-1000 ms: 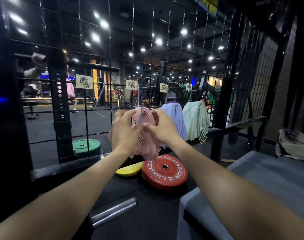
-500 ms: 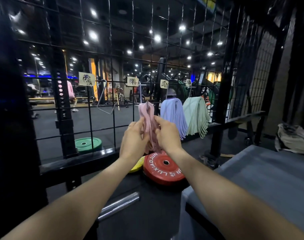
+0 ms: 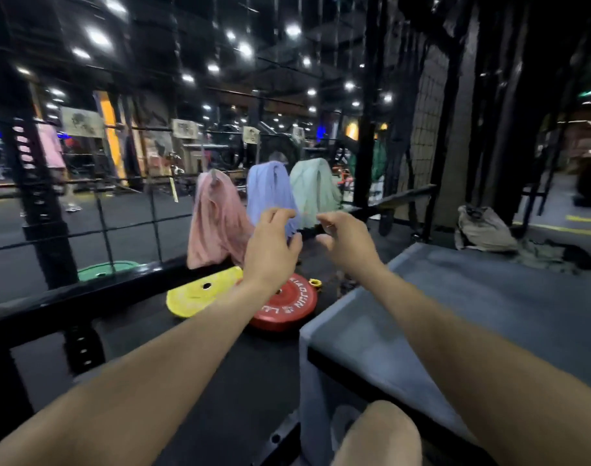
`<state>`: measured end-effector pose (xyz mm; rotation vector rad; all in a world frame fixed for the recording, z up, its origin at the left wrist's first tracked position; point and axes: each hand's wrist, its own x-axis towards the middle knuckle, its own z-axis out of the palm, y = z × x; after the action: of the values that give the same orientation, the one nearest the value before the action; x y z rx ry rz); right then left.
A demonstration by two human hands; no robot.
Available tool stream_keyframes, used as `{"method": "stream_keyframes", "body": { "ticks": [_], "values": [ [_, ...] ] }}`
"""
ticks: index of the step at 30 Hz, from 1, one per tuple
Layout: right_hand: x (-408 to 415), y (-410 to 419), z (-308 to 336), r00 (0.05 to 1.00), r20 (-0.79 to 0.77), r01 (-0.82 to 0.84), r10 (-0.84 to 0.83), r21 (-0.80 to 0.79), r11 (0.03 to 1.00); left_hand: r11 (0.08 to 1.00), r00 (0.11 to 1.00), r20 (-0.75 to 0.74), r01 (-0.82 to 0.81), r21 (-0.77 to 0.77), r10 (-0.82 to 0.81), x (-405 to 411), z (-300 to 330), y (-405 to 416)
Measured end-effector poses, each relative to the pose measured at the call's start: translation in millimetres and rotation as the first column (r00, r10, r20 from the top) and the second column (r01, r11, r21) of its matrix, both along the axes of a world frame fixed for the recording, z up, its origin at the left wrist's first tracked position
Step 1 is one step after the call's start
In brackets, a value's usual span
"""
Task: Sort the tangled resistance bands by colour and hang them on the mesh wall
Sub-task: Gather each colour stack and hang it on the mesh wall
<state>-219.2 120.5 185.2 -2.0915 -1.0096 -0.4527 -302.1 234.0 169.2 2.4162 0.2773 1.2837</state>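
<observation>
Left hand: the left hand [image 3: 270,245] is raised in front of the hanging bands, fingers loosely curled, holding nothing.
Right hand: the right hand [image 3: 346,240] is beside it with a gap between the two, fingers slack and bent, nothing in them.
Bands: three bunches hang side by side on the mesh wall [image 3: 126,210], the pink bands [image 3: 215,220] leftmost, the blue bands [image 3: 270,190] in the middle, the green bands [image 3: 312,190] on the right, each touching its neighbour.
Open room: both hands are near the blue bunch, but I cannot tell whether either touches it; open air lies between the hands and over the dark floor below.
Edges: a black rail [image 3: 85,297] runs along the foot of the mesh; the corner of a grey padded box [image 3: 455,317] juts in under the right forearm.
Writing: the red weight plate [image 3: 290,307] carries white letters, too blurred to read for sure; small paper tags [image 3: 185,128] sit above the bands, unreadable.
Floor: a yellow plate [image 3: 200,294] lies just beside the red one, a green plate [image 3: 102,269] behind the mesh.
Room: a dim gym with ceiling spotlights; a crumpled bag [image 3: 482,227] against the right wall.
</observation>
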Motion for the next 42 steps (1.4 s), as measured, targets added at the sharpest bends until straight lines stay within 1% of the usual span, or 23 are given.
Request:
{"method": "stream_keyframes", "body": {
  "ticks": [2, 4, 8, 12, 20, 24, 27, 31, 35, 38, 42],
  "values": [
    [12, -36, -10, 0.996, -0.012, 0.087, -0.087, -0.029, 0.996, 0.996, 0.996, -0.040, 0.085, 0.001, -0.085, 23, -11, -28],
    [27, -72, -23, 0.983, -0.023, 0.181, -0.183, -0.075, 0.981, 0.984, 0.981, -0.079, 0.175, -0.031, -0.177, 47, -23, -58],
    [54, -146, -55, 0.929, -0.078, 0.350, -0.362, -0.135, 0.927, 0.945, 0.925, -0.194, 0.311, -0.102, -0.326, 91, -52, -120],
    [69, -210, -89, 0.861, -0.135, 0.464, -0.490, -0.183, 0.867, 0.891, 0.833, -0.314, 0.431, -0.146, -0.455, 128, -89, -178],
    [83, -325, -150, 0.703, -0.221, 0.609, -0.676, -0.304, 0.732, 0.771, 0.645, -0.436, 0.593, -0.234, -0.628, 171, -160, -270],
    [86, -363, -174, 0.642, -0.249, 0.635, -0.725, -0.359, 0.685, 0.734, 0.553, -0.511, 0.623, -0.270, -0.657, 190, -188, -298],
    [87, -379, -190, 0.620, -0.275, 0.625, -0.735, -0.394, 0.674, 0.736, 0.510, -0.574, 0.621, -0.270, -0.641, 199, -207, -312],
    [90, -386, -207, 0.623, -0.286, 0.601, -0.728, -0.420, 0.680, 0.774, 0.514, -0.613, 0.565, -0.285, -0.601, 208, -229, -325],
    [94, -389, -217, 0.657, -0.274, 0.582, -0.702, -0.407, 0.703, 0.774, 0.513, -0.606, 0.553, -0.308, -0.608, 215, -238, -334],
    [94, -392, -221, 0.690, -0.275, 0.532, -0.670, -0.434, 0.727, 0.754, 0.526, -0.559, 0.566, -0.332, -0.641, 216, -241, -339],
    [93, -394, -220, 0.707, -0.264, 0.508, -0.656, -0.457, 0.731, 0.711, 0.508, -0.508, 0.586, -0.389, -0.696, 217, -241, -349]
  ]
}}
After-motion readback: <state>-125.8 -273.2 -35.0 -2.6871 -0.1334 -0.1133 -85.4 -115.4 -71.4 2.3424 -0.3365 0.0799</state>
